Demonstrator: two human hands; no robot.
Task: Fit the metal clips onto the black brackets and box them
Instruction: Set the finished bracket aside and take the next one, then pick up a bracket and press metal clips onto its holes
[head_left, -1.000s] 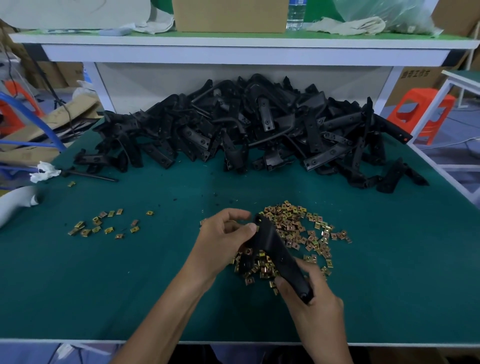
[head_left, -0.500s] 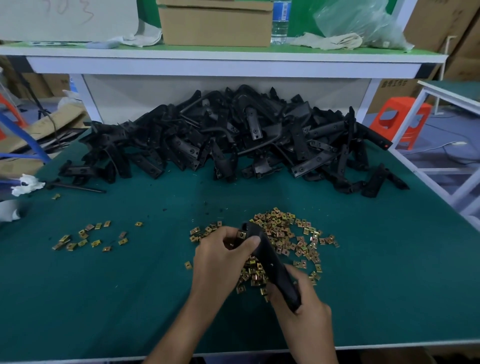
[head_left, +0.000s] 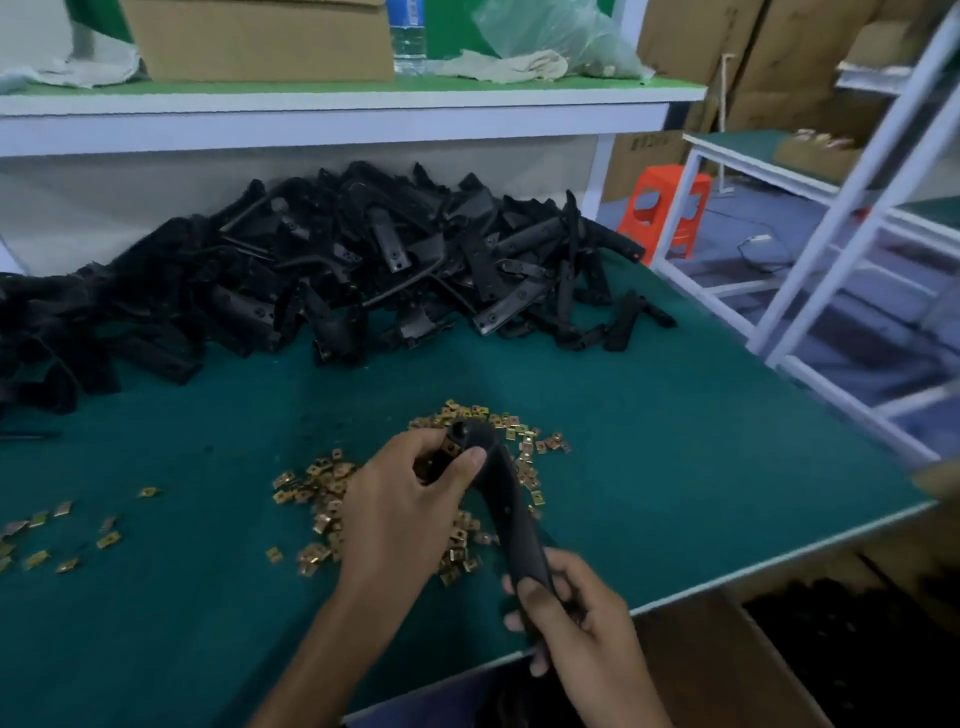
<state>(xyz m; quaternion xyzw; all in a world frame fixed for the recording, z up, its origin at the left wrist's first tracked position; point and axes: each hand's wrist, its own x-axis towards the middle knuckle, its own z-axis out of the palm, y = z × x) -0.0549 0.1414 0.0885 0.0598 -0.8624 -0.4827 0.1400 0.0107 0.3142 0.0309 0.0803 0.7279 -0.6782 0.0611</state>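
A long black bracket (head_left: 506, 499) is held between both hands above the green table (head_left: 675, 441). My right hand (head_left: 582, 618) grips its near end at the table's front edge. My left hand (head_left: 405, 499) pinches the bracket's far end, thumb on top, with a brass clip (head_left: 448, 446) showing at its fingertips. Under the hands lies a heap of loose brass clips (head_left: 519, 441). A big pile of black brackets (head_left: 332, 280) fills the back of the table.
A few scattered clips (head_left: 57, 535) lie at the left. An open cardboard box (head_left: 779, 654) with dark parts stands below the table's front right edge. A shelf (head_left: 363, 104) carries a carton and a bottle. White racks and an orange stool (head_left: 665, 208) stand right.
The view has swung right and down, bringing the box by the table edge into sight. Both hands keep hold of the bracket; the left hand's fingers have shifted at its far end.
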